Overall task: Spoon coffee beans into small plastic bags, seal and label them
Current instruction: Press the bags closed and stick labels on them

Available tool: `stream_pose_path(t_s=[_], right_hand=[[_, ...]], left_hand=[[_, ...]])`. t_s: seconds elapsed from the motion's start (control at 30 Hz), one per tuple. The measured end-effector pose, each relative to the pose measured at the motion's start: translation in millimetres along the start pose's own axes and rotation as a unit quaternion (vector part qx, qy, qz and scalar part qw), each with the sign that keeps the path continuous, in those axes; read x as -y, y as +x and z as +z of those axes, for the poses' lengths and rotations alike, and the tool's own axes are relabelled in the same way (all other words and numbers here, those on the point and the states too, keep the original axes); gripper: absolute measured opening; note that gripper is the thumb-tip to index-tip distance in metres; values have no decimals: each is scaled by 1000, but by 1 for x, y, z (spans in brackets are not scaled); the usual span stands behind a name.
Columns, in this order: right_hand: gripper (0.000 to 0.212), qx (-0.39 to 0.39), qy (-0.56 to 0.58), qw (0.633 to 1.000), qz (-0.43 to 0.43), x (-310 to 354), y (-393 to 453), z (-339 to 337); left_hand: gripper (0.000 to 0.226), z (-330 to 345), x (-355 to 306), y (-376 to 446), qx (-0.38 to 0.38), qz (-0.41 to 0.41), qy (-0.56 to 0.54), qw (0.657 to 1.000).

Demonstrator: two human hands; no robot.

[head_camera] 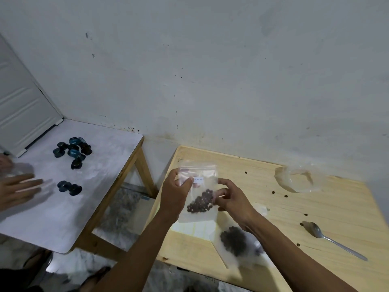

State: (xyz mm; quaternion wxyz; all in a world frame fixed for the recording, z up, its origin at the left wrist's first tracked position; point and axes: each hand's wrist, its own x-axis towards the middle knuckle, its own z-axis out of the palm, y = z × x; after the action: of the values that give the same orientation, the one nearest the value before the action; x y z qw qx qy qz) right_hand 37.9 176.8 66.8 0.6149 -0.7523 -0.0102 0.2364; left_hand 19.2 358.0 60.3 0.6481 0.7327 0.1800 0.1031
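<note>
From the head camera, the left hand (176,191) and the right hand (230,198) hold a small clear zip bag (197,184) up above the near left part of the wooden desk (336,207). The left grip is clamped on the bag's left edge, thumb pressed to the front just beside a small white label (199,180) stuck below the zip strip. The right grip pinches the bag's right edge, fingers curled round it. A clump of coffee beans (200,202) sits in the lower half of the bag, slumped toward the right side; the bag hangs roughly upright.

Below the right forearm, a second clear bag of beans (233,241) lies flat on the desk, partly on a pale sheet of paper (189,228). A metal spoon (330,239) lies to the right, bowl toward the wall, handle pointing to the near right corner. A crumpled clear plastic bag (299,179) rests near the far edge, and a few loose beans (273,192) are scattered across the wood between it and the spoon.

To the left stands a second desk with a white top (94,186), apart from the wooden one. Dark capsule-shaped pots (72,151) lie on it in a cluster, with two more (69,187) nearer. Another person's hand (19,189), blurred, rests flat at its left edge. A white panelled door (23,110) leans at the far left against the grey wall (210,70).
</note>
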Motion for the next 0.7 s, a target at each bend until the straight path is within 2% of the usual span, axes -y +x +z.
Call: stream_pose_path(t_s=[0.1, 0.2, 0.37, 0.47, 0.57, 0.7], right_hand=[[47, -17, 4, 1000, -2, -14, 4, -2], [49, -83, 56, 995, 9, -24, 18, -3], [45, -180, 72, 979, 55, -35, 56, -12], [42, -191, 53, 978, 59, -37, 82, -12], [51, -180, 51, 979, 76, -39, 108, -13], [61, -149, -8, 982, 119, -42, 135, -16]], left_hand=[[36, 5, -1, 10, 8, -26, 4, 1000], [47, 9, 13, 24, 53, -82, 16, 995], [56, 14, 44, 55, 155, -118, 143, 970], [60, 26, 51, 76, 152, -120, 195, 962], [60, 40, 57, 98, 132, -110, 231, 958], [61, 55, 65, 123, 126, -84, 294, 944]])
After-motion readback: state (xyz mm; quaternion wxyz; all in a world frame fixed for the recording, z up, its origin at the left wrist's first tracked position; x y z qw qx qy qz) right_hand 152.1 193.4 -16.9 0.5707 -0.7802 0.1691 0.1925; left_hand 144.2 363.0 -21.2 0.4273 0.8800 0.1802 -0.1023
